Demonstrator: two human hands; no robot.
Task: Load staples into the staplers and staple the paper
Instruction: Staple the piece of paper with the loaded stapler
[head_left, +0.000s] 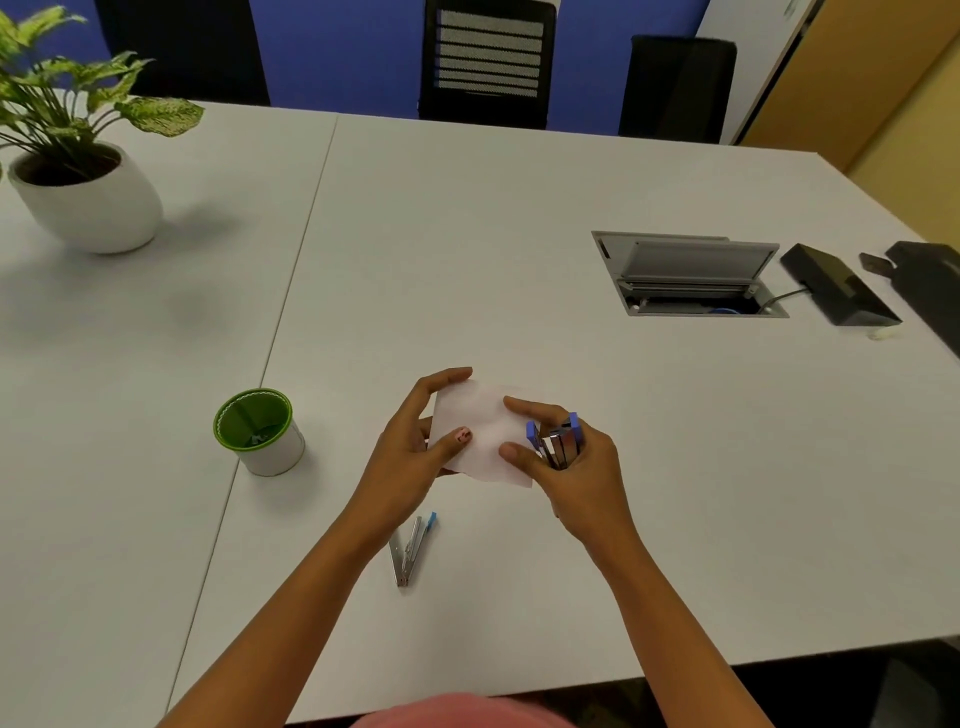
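Head camera, looking down over a white table (519, 218); I see both bare arms reaching forward from the bottom edge. A small sheet of white paper (480, 434) is held up between the two hands, just above the table near its front middle.

The left grip (410, 447) pinches the paper's left side, with the thumb pressed on the near face and the fingers curled round the far edge. The right grip (566, 467) has thumb and forefinger on the paper's right edge, while its other fingers are wrapped round a blue stapler (558, 441) with a silver metal body. That stapler stands roughly upright in the palm, just beside the paper's right edge; I cannot tell whether the paper sits in its mouth.

A second stapler (410, 551), silver with a blue tip, lies hinged open on the table just beside the left wrist, closer to me than the paper and apart from both grips.

To the left of the hands stands a white cup (260, 431) with a green rim. A leafy plant in a white pot (88, 202) sits at the far left corner. On the right, a cable hatch (685, 275) set into the table stands open, with a black box (839, 286) beside it. Black chairs (488, 62) line the far side.
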